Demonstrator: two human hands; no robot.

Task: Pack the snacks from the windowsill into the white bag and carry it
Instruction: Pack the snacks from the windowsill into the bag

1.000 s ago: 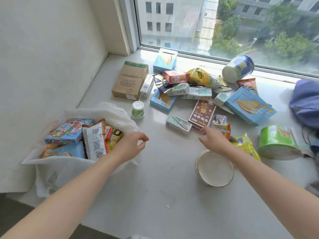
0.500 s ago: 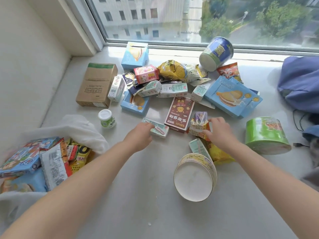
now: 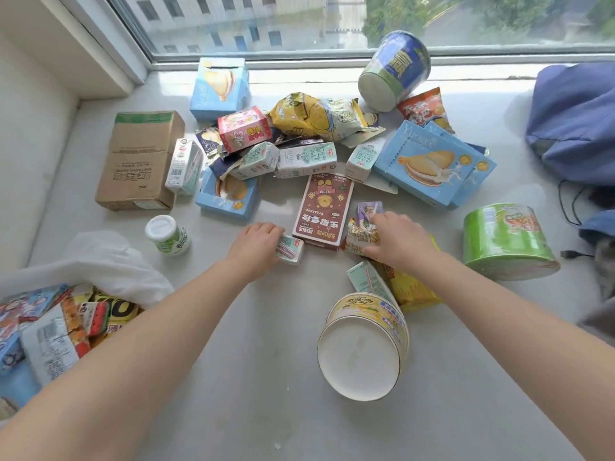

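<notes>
Change since a second ago: the left hand (image 3: 256, 242) has left the white bag (image 3: 100, 261) and is reaching into the pile; the right hand (image 3: 399, 241) has gone further in too.

- Left fingers are curling round a small mint carton (image 3: 289, 249) near the middle of the windowsill (image 3: 233, 361).
- The right hand is closing fingers and thumb over an orange packet (image 3: 362, 234) just beside the brown-red box (image 3: 322, 214).
- Neither item is lifted yet.

Judgement: a two-item pickup is starting. The bag is sitting part-filled at the sill's near left edge, so packing is going on with much left.

Count still on the sill:
- mint cartons: six, including the gripped one
- noodle tubs: three (blue (image 3: 394, 69), green (image 3: 506, 241), yellow (image 3: 362, 344))
- blue biscuit boxes: at least three
- cardboard box (image 3: 139, 159): one
- small bottle (image 3: 166, 234): one
</notes>
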